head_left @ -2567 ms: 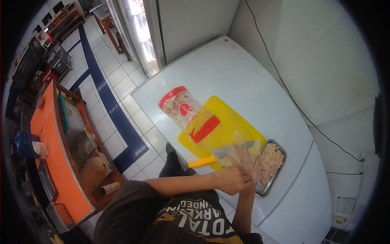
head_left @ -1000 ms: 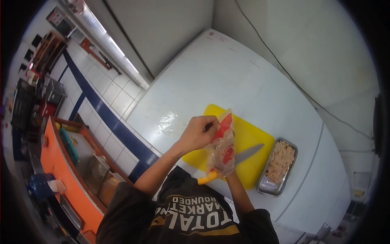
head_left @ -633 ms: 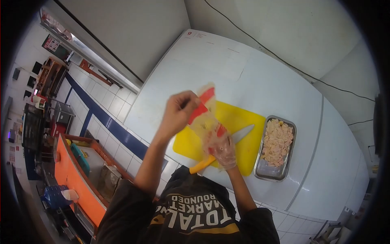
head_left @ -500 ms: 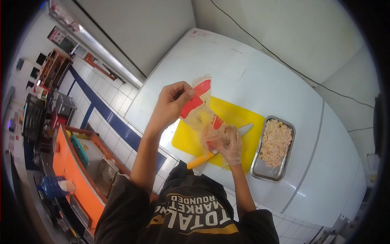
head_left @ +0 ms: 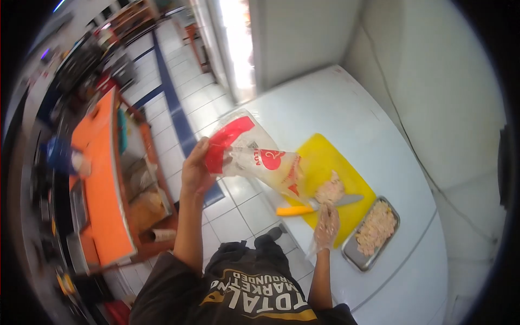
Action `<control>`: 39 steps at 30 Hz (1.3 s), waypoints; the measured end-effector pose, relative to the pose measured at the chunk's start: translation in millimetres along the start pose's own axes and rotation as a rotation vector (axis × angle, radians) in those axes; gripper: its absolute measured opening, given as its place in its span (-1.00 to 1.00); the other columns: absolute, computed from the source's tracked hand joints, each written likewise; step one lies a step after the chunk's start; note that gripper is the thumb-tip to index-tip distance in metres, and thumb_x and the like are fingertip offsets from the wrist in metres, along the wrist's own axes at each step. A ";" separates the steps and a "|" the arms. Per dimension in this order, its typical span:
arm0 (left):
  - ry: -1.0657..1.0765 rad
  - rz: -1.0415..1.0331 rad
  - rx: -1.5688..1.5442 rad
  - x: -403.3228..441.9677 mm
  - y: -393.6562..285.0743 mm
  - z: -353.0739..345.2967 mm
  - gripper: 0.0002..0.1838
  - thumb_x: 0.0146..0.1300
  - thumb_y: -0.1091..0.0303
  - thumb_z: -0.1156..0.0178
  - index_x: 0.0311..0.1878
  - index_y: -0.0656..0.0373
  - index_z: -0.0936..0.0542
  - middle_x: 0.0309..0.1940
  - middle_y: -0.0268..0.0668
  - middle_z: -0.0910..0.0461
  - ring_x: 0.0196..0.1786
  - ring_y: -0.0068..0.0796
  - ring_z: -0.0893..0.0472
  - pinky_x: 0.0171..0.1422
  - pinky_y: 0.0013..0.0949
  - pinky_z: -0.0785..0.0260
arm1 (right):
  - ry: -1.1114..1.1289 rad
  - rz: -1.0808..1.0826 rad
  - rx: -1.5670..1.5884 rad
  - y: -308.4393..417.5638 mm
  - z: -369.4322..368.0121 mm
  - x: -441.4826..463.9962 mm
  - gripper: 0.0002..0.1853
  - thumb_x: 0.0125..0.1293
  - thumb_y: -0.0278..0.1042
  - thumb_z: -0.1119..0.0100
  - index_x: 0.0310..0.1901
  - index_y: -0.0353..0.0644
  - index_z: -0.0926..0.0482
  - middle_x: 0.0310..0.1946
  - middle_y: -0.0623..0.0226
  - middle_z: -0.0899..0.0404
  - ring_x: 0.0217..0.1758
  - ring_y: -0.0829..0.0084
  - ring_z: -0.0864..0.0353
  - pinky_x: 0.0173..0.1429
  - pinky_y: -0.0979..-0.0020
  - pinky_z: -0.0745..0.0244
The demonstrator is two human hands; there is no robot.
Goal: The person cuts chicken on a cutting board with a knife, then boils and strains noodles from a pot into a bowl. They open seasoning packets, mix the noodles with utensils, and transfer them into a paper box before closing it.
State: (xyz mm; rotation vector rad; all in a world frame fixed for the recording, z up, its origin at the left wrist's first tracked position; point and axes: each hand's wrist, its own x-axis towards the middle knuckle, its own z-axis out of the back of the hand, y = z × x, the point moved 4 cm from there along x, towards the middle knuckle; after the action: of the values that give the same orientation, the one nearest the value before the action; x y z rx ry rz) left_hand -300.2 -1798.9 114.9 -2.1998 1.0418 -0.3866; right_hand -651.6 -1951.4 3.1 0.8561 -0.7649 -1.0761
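My left hand (head_left: 196, 167) is bare and grips the red-banded top edge of a clear plastic bag (head_left: 252, 157), raised and tilted over the table's front edge. Thin and see-through, the bag reaches down to the yellow cutting board (head_left: 344, 157). My right hand (head_left: 326, 223), in a clear plastic glove, has its fingers closed on a pale piece of meat (head_left: 330, 190) above the board. A knife with a yellow handle (head_left: 294, 210) lies on the board beneath, its blade partly hidden by the meat. Right of the board is a metal tray (head_left: 359, 260) of chopped pale meat (head_left: 376, 228).
The white table (head_left: 303, 103) stands against a wall and a cabinet. To the left, across the tiled floor (head_left: 233, 200), is an orange counter (head_left: 103, 184) with open compartments. A dark cable runs along the right wall.
My left hand has drawn the bag left, away from my right hand, and the bag has opened out. Meat now shows in my gloved right hand. The view has turned and shifted.
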 end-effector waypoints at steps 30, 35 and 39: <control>-1.928 -1.180 0.223 -1220.9 -245.5 572.2 -0.85 0.48 0.30 -0.14 -0.24 0.12 -0.57 -0.38 -0.45 -0.59 -0.33 -0.61 -0.54 -0.23 -0.43 -0.42 | 1.985 0.429 -0.832 -28.0 -509.8 -597.5 -0.82 0.32 -0.27 -0.21 -0.26 -0.22 -0.65 -0.29 0.24 -0.70 -0.21 0.33 -0.70 -0.14 0.24 -0.61; -2.225 -0.954 0.386 -1314.5 -291.6 710.2 -0.80 0.47 0.31 -0.16 -0.30 0.17 -0.58 -0.49 -0.48 -0.55 -0.43 -0.60 -0.51 -0.31 -0.45 -0.36 | 2.164 1.176 -1.188 -24.5 -587.0 -690.6 -0.78 0.35 -0.23 -0.24 -0.14 -0.19 -0.68 -0.24 0.26 -0.71 -0.11 0.28 -0.70 0.01 0.21 -0.62; -2.442 -0.700 0.484 -1376.4 -318.0 812.5 -0.80 0.40 0.28 -0.23 -0.26 0.24 -0.62 -0.44 -0.29 -0.63 -0.34 -0.40 -0.63 -0.24 -0.33 -0.43 | 1.792 -0.162 -0.985 57.9 -584.9 -759.2 -0.72 0.33 -0.27 -0.24 -0.01 -0.21 -0.58 -0.24 0.18 -0.62 -0.23 0.22 -0.66 -0.12 0.15 -0.65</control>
State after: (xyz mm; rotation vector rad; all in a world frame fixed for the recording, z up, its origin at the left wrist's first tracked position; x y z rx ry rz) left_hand -578.9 -234.3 -246.0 -0.9625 -1.0298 1.3300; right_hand -348.0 -1094.1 -304.6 0.6446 1.2546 -0.3326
